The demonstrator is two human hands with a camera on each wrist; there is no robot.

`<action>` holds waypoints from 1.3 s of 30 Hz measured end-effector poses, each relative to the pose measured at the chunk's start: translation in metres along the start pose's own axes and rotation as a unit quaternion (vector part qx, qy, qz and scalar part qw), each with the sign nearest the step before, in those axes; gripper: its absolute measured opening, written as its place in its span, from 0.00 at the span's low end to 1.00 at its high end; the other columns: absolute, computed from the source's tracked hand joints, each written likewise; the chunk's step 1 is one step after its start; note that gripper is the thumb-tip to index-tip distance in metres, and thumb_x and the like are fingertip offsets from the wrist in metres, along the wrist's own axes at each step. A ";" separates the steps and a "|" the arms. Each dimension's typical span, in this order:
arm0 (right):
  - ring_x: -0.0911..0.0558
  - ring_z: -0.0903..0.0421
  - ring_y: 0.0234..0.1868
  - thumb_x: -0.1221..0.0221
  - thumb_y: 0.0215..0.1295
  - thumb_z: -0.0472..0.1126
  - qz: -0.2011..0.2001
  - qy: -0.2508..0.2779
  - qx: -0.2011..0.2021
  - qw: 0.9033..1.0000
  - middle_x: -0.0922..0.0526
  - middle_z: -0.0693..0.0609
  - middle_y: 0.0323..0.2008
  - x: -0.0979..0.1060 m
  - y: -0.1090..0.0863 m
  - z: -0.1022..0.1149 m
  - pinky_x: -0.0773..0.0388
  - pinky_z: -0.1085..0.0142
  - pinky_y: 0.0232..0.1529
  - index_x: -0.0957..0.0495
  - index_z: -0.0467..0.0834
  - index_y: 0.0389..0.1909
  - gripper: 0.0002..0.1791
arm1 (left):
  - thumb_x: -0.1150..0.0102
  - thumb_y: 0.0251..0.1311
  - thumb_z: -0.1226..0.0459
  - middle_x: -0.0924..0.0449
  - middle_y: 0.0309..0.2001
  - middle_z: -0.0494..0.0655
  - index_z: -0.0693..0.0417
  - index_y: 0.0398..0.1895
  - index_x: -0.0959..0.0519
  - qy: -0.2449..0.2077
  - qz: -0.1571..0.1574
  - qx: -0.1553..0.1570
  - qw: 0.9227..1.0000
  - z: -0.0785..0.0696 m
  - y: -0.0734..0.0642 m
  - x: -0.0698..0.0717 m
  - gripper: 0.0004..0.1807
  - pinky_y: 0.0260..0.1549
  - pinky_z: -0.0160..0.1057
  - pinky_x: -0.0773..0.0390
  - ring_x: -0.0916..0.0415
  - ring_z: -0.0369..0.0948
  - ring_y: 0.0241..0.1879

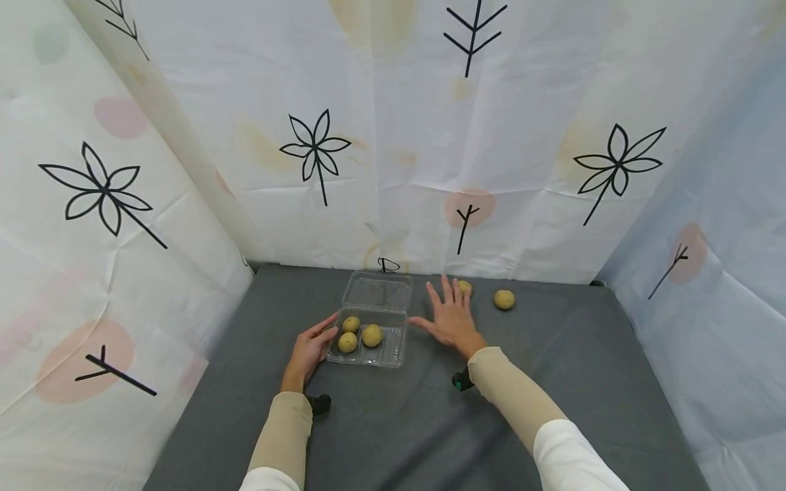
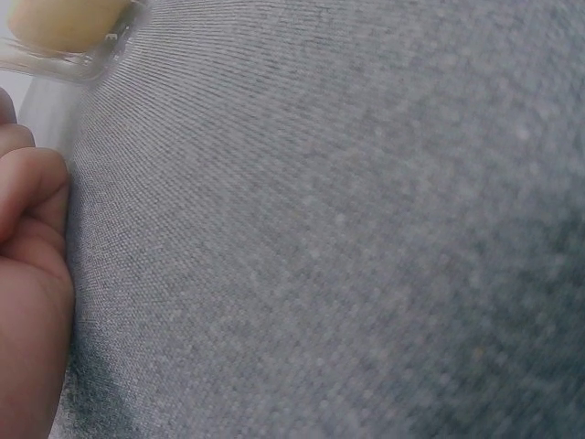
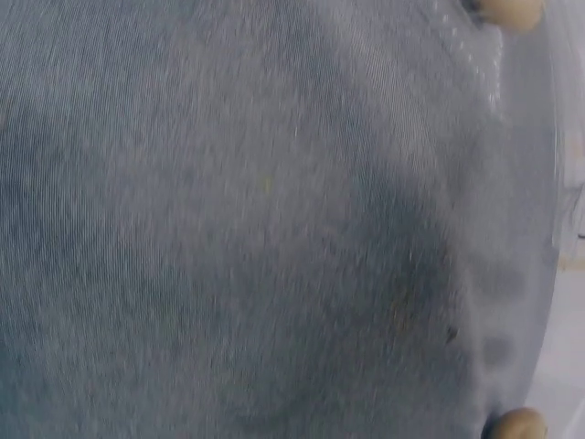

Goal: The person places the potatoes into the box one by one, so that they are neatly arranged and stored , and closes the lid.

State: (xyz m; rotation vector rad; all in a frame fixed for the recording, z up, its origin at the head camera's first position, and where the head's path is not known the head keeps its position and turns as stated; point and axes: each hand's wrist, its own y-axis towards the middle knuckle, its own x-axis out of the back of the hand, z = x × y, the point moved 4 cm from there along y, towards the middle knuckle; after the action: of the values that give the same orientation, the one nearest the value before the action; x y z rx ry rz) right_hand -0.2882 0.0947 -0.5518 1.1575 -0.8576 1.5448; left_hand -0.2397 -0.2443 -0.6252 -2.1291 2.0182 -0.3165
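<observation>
A clear plastic clamshell container (image 1: 393, 354) lies open on the table, its lid (image 1: 377, 292) folded back away from me. Three small yellow-brown potatoes sit inside: two in the left part, and one potato (image 1: 372, 335) near the middle. My left hand (image 1: 309, 351) holds the container's left side. In the left wrist view, that hand (image 2: 32, 274) shows curled fingers beside the container. My right hand (image 1: 452, 320) is spread over the table right of the container, its fingertips in front of a partly hidden potato (image 1: 465, 287). Whether they touch is unclear.
Another potato (image 1: 505, 299) lies farther right, near the back of the grey table (image 1: 552, 368). Patterned white cloth (image 1: 393, 225) hangs behind the table and along both sides.
</observation>
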 end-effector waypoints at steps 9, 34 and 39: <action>0.55 0.33 0.82 0.46 0.65 0.75 -0.010 -0.018 -0.015 1.000 0.54 0.36 0.81 0.004 0.000 -0.025 0.59 0.31 0.76 0.49 0.49 0.82 0.54 | 0.35 0.68 0.54 0.40 0.15 0.34 0.37 0.68 0.22 -0.003 -0.001 -0.005 1.000 -0.002 0.001 0.000 0.25 0.16 0.32 0.41 0.50 0.33 0.12; 0.54 0.28 0.80 0.40 0.63 0.72 -0.022 -0.026 -0.044 0.998 0.52 0.32 0.80 0.014 -0.019 -0.078 0.58 0.29 0.75 0.44 0.42 0.80 0.55 | 0.35 0.68 0.54 0.36 0.16 0.34 0.38 0.68 0.22 -0.006 -0.009 -0.004 1.000 -0.004 -0.002 0.005 0.25 0.17 0.32 0.41 0.48 0.33 0.12; 0.55 0.27 0.80 0.38 0.62 0.71 -0.020 -0.029 -0.054 0.998 0.53 0.31 0.79 0.015 -0.022 -0.092 0.62 0.29 0.75 0.46 0.42 0.80 0.56 | 0.35 0.67 0.53 0.37 0.15 0.34 0.37 0.69 0.23 0.001 -0.001 -0.002 1.000 -0.002 -0.002 0.003 0.26 0.17 0.32 0.40 0.49 0.32 0.12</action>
State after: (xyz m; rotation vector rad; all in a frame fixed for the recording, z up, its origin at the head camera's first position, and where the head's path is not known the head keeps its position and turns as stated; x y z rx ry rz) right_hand -0.2920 0.1889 -0.5650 1.1384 -0.9396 1.4204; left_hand -0.2382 -0.2467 -0.6232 -2.1336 2.0197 -0.3141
